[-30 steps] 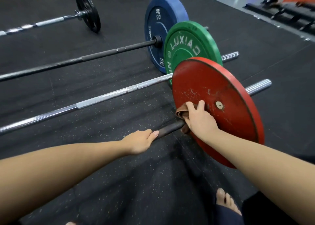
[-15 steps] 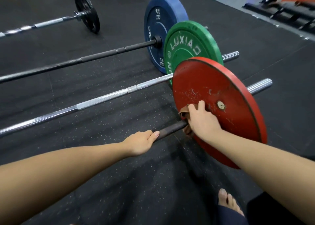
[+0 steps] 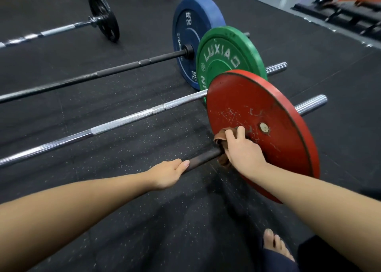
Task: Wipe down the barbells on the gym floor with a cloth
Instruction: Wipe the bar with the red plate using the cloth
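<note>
The nearest barbell has a dark bar [image 3: 203,160] and a worn red plate [image 3: 268,115]. My left hand [image 3: 168,174] grips this bar a short way left of the plate. My right hand [image 3: 242,151] holds a brown cloth [image 3: 221,136] wrapped round the bar right where it meets the red plate. Most of the cloth is hidden under my fingers. Behind it lie a chrome barbell [image 3: 123,121] with a green plate [image 3: 228,57] and a black barbell [image 3: 115,71] with a blue plate [image 3: 191,34].
A fourth barbell with a small black plate [image 3: 104,17] lies at the far left. The floor is black speckled rubber [image 3: 144,230]. My bare foot [image 3: 276,245] is at the bottom right. A dark rack [image 3: 348,14] stands at the top right.
My right hand with the cloth has shifted slightly up along the bar against the red plate. My left hand has stayed on the bar.
</note>
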Available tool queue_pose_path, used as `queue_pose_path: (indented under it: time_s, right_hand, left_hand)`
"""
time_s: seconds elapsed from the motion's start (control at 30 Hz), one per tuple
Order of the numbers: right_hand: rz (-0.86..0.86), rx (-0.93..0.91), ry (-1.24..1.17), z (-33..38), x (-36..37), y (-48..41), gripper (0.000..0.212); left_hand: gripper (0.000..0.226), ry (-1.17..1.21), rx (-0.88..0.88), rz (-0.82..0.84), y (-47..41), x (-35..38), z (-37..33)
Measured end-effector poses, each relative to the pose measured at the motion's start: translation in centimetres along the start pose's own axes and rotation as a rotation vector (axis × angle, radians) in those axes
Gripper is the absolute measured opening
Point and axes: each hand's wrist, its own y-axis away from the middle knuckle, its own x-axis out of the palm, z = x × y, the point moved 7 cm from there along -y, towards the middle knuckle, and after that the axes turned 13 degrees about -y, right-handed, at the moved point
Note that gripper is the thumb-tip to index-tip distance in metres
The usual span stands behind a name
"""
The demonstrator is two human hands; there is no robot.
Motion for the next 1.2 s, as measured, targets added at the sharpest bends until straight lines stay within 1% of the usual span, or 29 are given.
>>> queue_pose_path:
  time_s: [0.1,0.17,0.23,0.27,0.37,0.4,0.5,0.57,0.67,0.73,0.8,0.87,0.93,1.0,1.03,1.1,1.2]
  right_hand:
    - [0.005,0.004,-0.037,1.2,0.4,0.6,0.034]
    - [0.04,-0.038,-0.11,3.3,0.8,1.2,0.037]
    - [0.106,-0.094,-0.182,5.2,1.2,1.9,0.041]
    - [0.125,-0.131,-0.189,5.8,1.3,2.1,0.044]
    - [0.098,-0.192,-0.115,5.0,0.9,1.8,0.047]
    - [0.077,-0.175,-0.086,3.9,0.7,1.4,0.048]
    - [0.007,-0.045,-0.012,0.7,-0.5,0.4,0.05]
    - [0.0,-0.02,-0.037,0.8,-0.3,0.6,0.051]
    - [0.061,-0.087,-0.154,4.2,0.7,1.9,0.051]
    - [0.125,-0.18,-0.148,6.7,1.4,2.9,0.05]
    - [0.127,-0.237,-0.107,7.1,1.3,2.9,0.049]
    - [0.095,-0.198,-0.092,5.2,0.6,1.9,0.048]
    - [0.055,-0.09,-0.069,2.6,-0.2,1.0,0.048]
    - [0.016,-0.024,-0.041,1.8,-0.4,1.2,0.048]
    - [0.011,-0.024,-0.056,2.4,-0.2,1.7,0.048]
    - [0.028,-0.081,-0.119,5.1,0.8,3.4,0.047]
    - [0.17,-0.201,-0.188,9.2,2.5,5.8,0.045]
  left_hand:
    - [0.04,-0.024,0.04,0.035,0.9,-1.0,0.5]
    - [0.038,-0.109,0.075,-0.049,1.3,-2.5,1.3]
    - [0.041,-0.194,0.078,-0.133,1.6,-3.2,1.7]
    - [0.043,-0.199,0.068,-0.153,1.8,-3.1,1.6]
    - [0.044,-0.167,0.01,-0.191,1.9,-1.8,0.9]
    - [0.044,-0.167,0.002,-0.213,1.9,-1.5,0.6]
    - [0.048,-0.168,0.001,-0.252,1.7,-1.5,0.6]
    - [0.05,-0.164,0.002,-0.265,1.5,-1.5,0.9]
    - [0.051,-0.146,0.009,-0.269,1.5,-1.5,0.9]
    - [0.051,-0.125,0.008,-0.271,1.4,-1.6,1.0]
    - [0.051,-0.107,0.012,-0.276,1.4,-1.7,1.0]
    - [0.051,-0.096,0.014,-0.283,1.6,-1.7,1.0]
    - [0.052,-0.063,0.01,-0.293,1.7,-1.7,1.2]
    - [0.052,-0.018,0.001,-0.3,1.6,-1.8,1.6]
    - [0.051,0.002,-0.007,-0.297,1.4,-1.8,1.8]
    - [0.049,0.036,-0.021,-0.287,0.9,-1.8,2.3]
    - [0.05,0.065,-0.038,-0.279,0.4,-1.8,2.7]
